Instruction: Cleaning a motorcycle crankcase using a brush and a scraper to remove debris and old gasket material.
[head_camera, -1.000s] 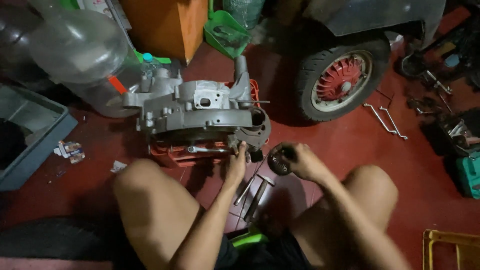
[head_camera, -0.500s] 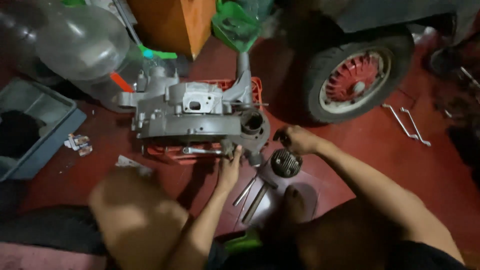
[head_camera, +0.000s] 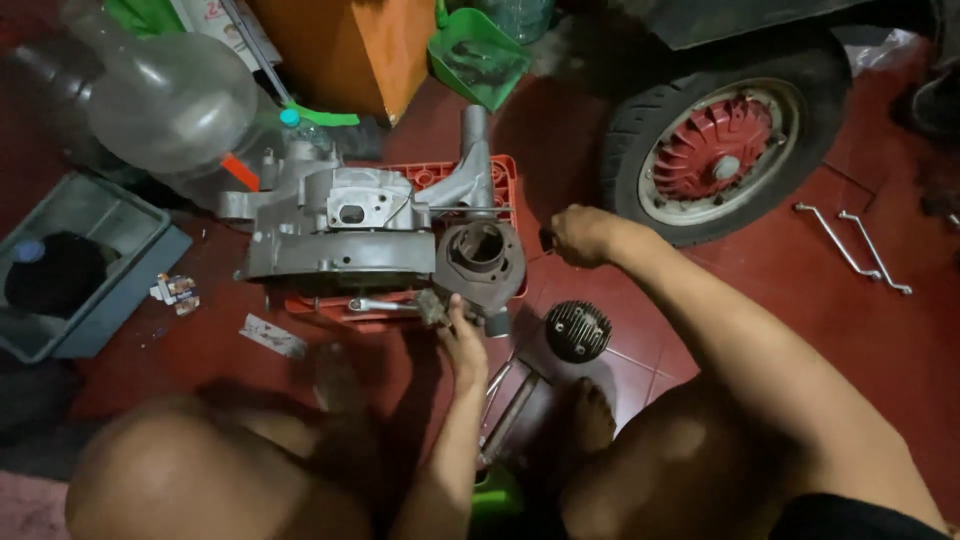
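1. A grey metal engine case (head_camera: 330, 235) lies on a red plastic crate (head_camera: 500, 175) set on the dark red tiled floor (head_camera: 800, 300); every place below is given from this engine case.
2. At its right end sits a round, open cylinder barrel (head_camera: 480, 255), its bore facing up.
3. The left hand (head_camera: 462, 340) is just under the barrel, at the engine case's lower right corner, fingers (head_camera: 450, 315) curled together against the barrel's underside; what they clamp, if anything, I cannot tell.
4. The right hand (head_camera: 578, 235) is just right of the barrel, closed into a fist around a small dark object (head_camera: 546, 240) too small to name.
5. A finned black cylinder head (head_camera: 577, 330) lies on the floor to the lower right, clear of both hands.
6. Further right stands a scooter wheel (head_camera: 720, 150) with a red hub.
7. Far right, two bent metal rods (head_camera: 850, 245) lie on the floor.
8. To the left is a grey plastic bin (head_camera: 120, 270), and above the left end, a clear plastic bottle (head_camera: 170, 100).
9. Above the right end leans a green dustpan (head_camera: 480, 55).
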